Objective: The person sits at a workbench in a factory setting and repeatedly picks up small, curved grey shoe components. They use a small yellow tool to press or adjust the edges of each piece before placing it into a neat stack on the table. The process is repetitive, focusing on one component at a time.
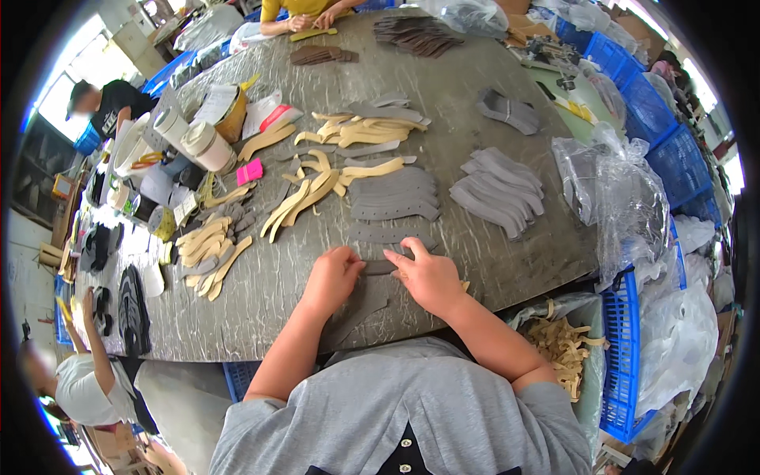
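As it lies between the two hands, the dark gray strip (379, 267) looks thin and light, probably bendable like foam or soft leather, with little risk of breaking. Its matte face suggests fair grip; a pinch at each end would likely keep it flat, since holding one end alone could let the other sag. The left hand (328, 280), at the strip's 9 o'clock end, has its fingers curled in and pinched on that end. The right hand (432, 282), at 3 o'clock, is partly open, index finger and thumb parted at the other end; whether it grips or merely steadies cannot be told.

At 7 o'clock, near the left forearm, lies a dark flat sheet (362, 307). Just beyond the strip at 12 o'clock is a perforated gray strip (388, 234), then a gray stack (393, 192) farther out. Loose tan strips (318, 188) lie at 11 o'clock, a fanned gray pile (499, 192) at 2, and a mixed tan and gray heap (207, 244) at 9. A pink block (249, 171) sits at 10 o'clock on the counter (293, 321). Off the edge at 4 o'clock, a lined bin holds tan scraps (560, 348).
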### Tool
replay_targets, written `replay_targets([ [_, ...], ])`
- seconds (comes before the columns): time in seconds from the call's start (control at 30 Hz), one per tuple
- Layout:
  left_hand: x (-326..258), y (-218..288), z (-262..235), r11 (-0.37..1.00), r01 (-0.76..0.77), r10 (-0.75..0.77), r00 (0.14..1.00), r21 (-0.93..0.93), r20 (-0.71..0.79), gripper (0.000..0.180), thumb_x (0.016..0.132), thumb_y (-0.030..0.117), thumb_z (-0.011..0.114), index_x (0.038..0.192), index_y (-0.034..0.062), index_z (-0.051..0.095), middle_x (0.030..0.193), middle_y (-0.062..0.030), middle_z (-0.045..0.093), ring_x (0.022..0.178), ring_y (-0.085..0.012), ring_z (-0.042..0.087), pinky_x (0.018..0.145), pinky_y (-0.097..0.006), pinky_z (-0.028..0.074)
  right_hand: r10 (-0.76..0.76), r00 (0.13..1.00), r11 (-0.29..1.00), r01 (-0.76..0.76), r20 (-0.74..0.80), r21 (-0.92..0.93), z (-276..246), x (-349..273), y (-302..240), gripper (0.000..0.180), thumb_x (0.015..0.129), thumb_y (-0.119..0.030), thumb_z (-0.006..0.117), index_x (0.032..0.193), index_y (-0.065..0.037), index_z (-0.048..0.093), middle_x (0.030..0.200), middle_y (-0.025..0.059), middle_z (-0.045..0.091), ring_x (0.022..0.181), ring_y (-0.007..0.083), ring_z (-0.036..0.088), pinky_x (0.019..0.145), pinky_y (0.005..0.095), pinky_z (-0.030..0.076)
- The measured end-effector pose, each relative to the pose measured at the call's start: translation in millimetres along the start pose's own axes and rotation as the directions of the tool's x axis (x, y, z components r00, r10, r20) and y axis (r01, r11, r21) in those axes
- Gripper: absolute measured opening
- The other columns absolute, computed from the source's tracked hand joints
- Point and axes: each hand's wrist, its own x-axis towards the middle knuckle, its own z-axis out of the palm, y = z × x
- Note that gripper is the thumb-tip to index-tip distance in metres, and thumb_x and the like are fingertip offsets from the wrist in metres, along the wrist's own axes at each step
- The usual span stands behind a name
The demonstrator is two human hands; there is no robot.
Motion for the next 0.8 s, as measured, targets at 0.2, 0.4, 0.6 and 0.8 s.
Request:
replay_targets([
  [0.2,2,12,2,0.929,0.061,-0.070,0.998,-0.364,-0.010,0.020,0.090,0.000,0.064,0.109,0.0005,0.058,0.082,-0.0035,0.060,0.060,-0.0076,0.052,0.055,-0.024,0.046,0.199,0.965,0.976,-0.211,-0.173,-0.055,-38,5,33,0.010,0.084,-0.017,0.069,0.092,-0.013,0.074,0.083,0.0078,0.065,0.074,0.0294,0.066,0.064,0.0408,0.052],
  [0.4,3,28,-11,0.940,-0.099,0.113,0.993,-0.325,0.022,0.043,0.092,0.022,0.065,0.125,-0.0006,0.049,0.098,-0.0110,0.062,0.074,-0.0170,0.058,0.067,-0.032,0.051,0.295,0.819,0.882,-0.431,-0.493,-0.188,-80,11,86,0.009,0.085,-0.013,0.068,0.093,-0.012,0.071,0.086,0.0101,0.064,0.078,0.0315,0.066,0.070,0.0424,0.052],
  [0.6,-2,64,-6,0.835,-0.550,0.551,0.834,0.024,-0.024,0.088,0.080,0.068,0.054,0.136,0.0010,0.041,0.120,-0.0205,0.054,0.095,-0.0371,0.061,0.079,-0.043,0.052,0.177,0.978,0.704,-0.204,0.111,0.680,-39,8,-36,0.016,0.079,-0.008,0.067,0.094,-0.002,0.070,0.086,0.0174,0.069,0.075,0.0361,0.066,0.065,0.0396,0.052],
  [0.8,-6,62,-4,0.811,-0.581,0.578,0.814,0.071,0.061,0.092,0.080,0.071,0.049,0.139,0.0016,0.038,0.124,-0.0220,0.053,0.103,-0.0404,0.059,0.081,-0.045,0.053,0.045,0.993,0.752,-0.105,0.109,0.651,-37,10,-41,0.022,0.072,-0.010,0.074,0.091,0.001,0.068,0.081,0.0175,0.069,0.072,0.0311,0.068,0.065,0.0365,0.052],
])
